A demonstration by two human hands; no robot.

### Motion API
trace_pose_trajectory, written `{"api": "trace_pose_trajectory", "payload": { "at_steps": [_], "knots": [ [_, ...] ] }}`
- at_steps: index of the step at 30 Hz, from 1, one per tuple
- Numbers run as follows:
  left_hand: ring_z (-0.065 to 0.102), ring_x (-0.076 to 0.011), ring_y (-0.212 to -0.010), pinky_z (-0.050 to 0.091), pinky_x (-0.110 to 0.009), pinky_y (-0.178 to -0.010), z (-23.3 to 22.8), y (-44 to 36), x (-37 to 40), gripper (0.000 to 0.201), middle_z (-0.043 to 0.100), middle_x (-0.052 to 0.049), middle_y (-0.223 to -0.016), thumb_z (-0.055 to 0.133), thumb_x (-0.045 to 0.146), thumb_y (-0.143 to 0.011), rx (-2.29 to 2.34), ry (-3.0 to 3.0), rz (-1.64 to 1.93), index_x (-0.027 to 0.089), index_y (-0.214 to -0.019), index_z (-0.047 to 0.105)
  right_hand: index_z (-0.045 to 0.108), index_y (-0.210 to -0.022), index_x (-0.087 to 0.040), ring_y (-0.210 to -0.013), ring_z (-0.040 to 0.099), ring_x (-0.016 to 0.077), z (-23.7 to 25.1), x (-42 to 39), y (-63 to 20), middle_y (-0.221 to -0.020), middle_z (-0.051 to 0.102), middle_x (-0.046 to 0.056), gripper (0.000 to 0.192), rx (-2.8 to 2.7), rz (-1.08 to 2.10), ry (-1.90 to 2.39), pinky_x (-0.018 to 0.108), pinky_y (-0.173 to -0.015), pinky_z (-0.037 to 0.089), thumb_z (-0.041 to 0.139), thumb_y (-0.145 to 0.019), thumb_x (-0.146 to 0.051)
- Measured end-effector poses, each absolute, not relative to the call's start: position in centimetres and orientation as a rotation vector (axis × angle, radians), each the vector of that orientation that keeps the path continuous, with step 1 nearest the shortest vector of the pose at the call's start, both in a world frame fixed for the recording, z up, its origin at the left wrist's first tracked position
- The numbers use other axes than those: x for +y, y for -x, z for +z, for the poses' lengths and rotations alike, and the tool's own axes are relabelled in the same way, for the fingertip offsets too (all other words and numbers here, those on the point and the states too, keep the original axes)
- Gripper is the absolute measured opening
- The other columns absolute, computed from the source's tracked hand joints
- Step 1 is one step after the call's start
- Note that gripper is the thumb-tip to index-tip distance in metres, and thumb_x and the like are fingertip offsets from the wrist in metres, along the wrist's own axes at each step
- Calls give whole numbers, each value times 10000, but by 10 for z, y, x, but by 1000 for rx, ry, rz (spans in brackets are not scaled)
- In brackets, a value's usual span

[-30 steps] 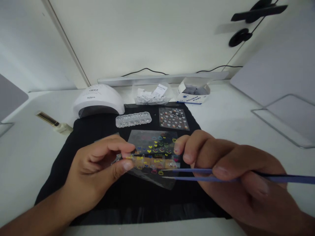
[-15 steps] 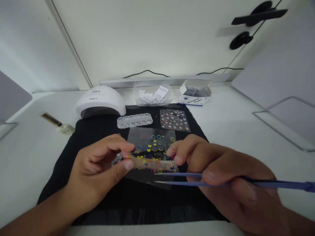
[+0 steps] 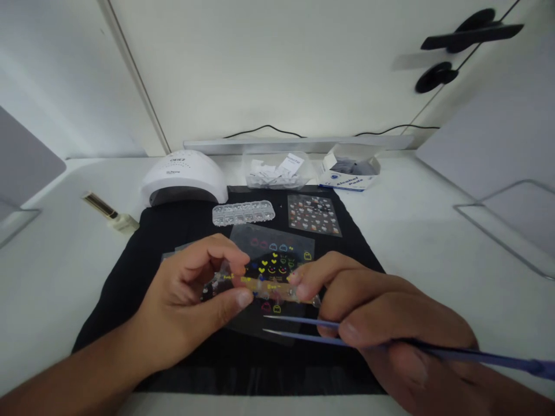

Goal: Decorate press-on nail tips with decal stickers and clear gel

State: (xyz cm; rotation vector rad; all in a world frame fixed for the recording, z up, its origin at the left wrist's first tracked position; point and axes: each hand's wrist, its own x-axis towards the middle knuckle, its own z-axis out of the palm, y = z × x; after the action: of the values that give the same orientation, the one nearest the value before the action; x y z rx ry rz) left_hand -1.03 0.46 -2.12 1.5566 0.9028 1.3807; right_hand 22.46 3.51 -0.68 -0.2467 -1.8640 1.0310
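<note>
Since the earlier frames both hands have drifted slightly nearer and lower, and the tweezer tips now lie farther left under the strip. A clear strip of nail tips [image 3: 271,289] is held level above the black mat [image 3: 130,271], pinched at its left end between thumb and fingers of the left hand [image 3: 191,300] and at its right end by the fingertips of the right hand [image 3: 381,323]. The right hand is also closed around blue tweezers [image 3: 303,330], whose two points are slightly apart and aim left. Directly beneath the strip lies a transparent sticker sheet [image 3: 273,254] with hearts and faces. Farther back on the mat rest a compartmented rhinestone case [image 3: 243,212] and a second sticker sheet [image 3: 314,214]. Beyond, on the white bench [image 3: 433,242], stand a white nail lamp [image 3: 184,179], a clear tub of paper scraps [image 3: 277,170], an alcohol pads box [image 3: 350,175] and a small bottle [image 3: 110,212].
</note>
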Motion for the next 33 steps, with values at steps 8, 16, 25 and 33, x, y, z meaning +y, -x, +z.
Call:
{"api": "trace_pose_trajectory", "payload": {
  "at_steps": [8,16,25,33],
  "knots": [
    [631,-98,-785,524,-158,-748,-21,9,5,323,670,27,-847,791,100,-792,925,-1537,1359,308,-1031,729,718,-1069,-230,-690,681,215,-5,36,-223,-705,679,46,267,-1956,914,210,475,-779,606,481,-997,-330],
    [658,-127,-795,551,-192,-744,-19,8,6,328,714,-8,-880,790,61,-775,927,-1534,1359,269,-1026,751,702,-1118,-237,-780,733,252,1,34,-228,-722,717,56,258,-2042,918,228,481,-794,623,482,-1000,-301],
    [681,-123,-788,568,-184,-736,-17,6,3,356,746,-7,-884,793,29,-737,946,-1492,1380,249,-1015,770,686,-1136,-246,-763,721,238,0,35,-228,-717,704,49,272,-2063,909,214,473,-808,623,457,-1009,-320],
    [678,-137,-769,569,-207,-715,-17,4,4,311,739,-20,-864,787,47,-739,970,-1506,1393,229,-990,764,723,-1087,-238,-702,683,213,-7,34,-226,-730,702,38,268,-1931,900,222,467,-789,605,481,-1014,-327]
  ]
}}
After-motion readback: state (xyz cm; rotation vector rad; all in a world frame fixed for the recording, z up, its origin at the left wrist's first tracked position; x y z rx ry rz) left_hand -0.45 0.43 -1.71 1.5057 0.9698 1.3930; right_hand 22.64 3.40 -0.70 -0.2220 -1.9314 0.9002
